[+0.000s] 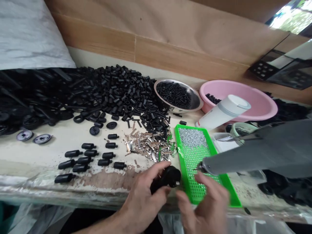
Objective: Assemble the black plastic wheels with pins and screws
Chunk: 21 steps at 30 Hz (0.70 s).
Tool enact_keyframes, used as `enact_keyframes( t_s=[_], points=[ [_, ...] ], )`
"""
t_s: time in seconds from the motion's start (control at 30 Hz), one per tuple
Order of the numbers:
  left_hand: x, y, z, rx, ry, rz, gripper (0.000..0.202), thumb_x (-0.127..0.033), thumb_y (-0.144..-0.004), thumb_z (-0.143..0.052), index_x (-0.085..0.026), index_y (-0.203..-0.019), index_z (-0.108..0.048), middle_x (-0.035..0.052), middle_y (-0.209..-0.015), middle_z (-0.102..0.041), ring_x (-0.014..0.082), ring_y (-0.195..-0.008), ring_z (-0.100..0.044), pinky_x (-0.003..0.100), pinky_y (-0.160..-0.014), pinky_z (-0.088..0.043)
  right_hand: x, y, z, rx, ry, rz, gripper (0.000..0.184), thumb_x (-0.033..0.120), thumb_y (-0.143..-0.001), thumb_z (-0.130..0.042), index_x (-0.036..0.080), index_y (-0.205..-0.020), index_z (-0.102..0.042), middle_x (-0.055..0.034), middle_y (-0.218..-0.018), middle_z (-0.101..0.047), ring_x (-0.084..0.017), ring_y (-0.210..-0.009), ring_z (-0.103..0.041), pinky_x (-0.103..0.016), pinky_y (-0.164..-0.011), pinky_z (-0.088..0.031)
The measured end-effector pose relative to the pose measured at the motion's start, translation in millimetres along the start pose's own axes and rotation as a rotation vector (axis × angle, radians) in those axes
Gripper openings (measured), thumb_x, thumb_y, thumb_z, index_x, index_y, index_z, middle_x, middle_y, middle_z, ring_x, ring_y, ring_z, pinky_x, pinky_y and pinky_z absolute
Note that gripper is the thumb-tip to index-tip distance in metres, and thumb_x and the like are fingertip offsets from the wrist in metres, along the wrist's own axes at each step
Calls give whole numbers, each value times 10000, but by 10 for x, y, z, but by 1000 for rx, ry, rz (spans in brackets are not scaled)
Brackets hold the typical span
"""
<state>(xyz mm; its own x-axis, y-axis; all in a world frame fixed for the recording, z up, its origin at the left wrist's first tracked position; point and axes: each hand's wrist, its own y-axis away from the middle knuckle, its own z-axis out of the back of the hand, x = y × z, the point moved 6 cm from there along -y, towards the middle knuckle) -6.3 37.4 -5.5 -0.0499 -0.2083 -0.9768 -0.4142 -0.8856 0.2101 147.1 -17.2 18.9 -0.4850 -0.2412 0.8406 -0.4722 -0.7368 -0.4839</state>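
Note:
My left hand is closed around a black plastic part at the table's front edge. My right hand hovers just right of it, over the near end of a green perforated tray, fingers curled and blurred by motion. A grey tool with a pointed tip reaches in from the right and ends just above my right hand; whether that hand touches it I cannot tell. Small silver screws lie heaped at the tray's far end.
A pile of metal clips lies left of the tray. Black cylinders stand in rows at the front left, with a big heap of black parts behind. A steel bowl, pink basin and white bottle sit at the back right.

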Motion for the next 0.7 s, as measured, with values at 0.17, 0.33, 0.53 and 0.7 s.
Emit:
enact_keyframes(
  t_s=[0.17,0.33,0.53,0.7],
  points=[
    [-27,0,-67,234,735,272,345,-111,-737,-548,-162,-1068,-631,21,-852,-630,79,-568,-532,211,-557,-389,39,89,-348,314,182,153,413,300,-871,-618,221,-1269,-539,-80,-1091,-552,-209,-951,-573,-345,-756,-523],
    [123,50,30,181,961,439,247,-212,-821,-467,-95,-930,-655,56,-774,-618,84,-470,-509,215,-484,-333,83,88,-429,391,249,183,355,268,-903,-588,224,-1252,-543,-68,-1100,-552,-185,-1016,-576,-293,-812,-521],
    [205,87,100,121,973,450,183,-178,-825,-485,-126,-897,-645,11,-654,-571,84,-432,-482,212,-459,-308,177,137,-504,322,274,222,319,298,-905,-594,198,-1207,-577,-69,-1069,-569,-180,-992,-584,-292,-817,-516],
    [81,128,132,120,753,275,308,-140,-812,-546,-161,-1105,-639,8,-758,-601,90,-574,-531,202,-552,-381,233,116,-570,281,322,247,341,354,-919,-573,171,-1207,-585,-89,-1026,-590,-187,-919,-612,-305,-764,-543]
  ],
)
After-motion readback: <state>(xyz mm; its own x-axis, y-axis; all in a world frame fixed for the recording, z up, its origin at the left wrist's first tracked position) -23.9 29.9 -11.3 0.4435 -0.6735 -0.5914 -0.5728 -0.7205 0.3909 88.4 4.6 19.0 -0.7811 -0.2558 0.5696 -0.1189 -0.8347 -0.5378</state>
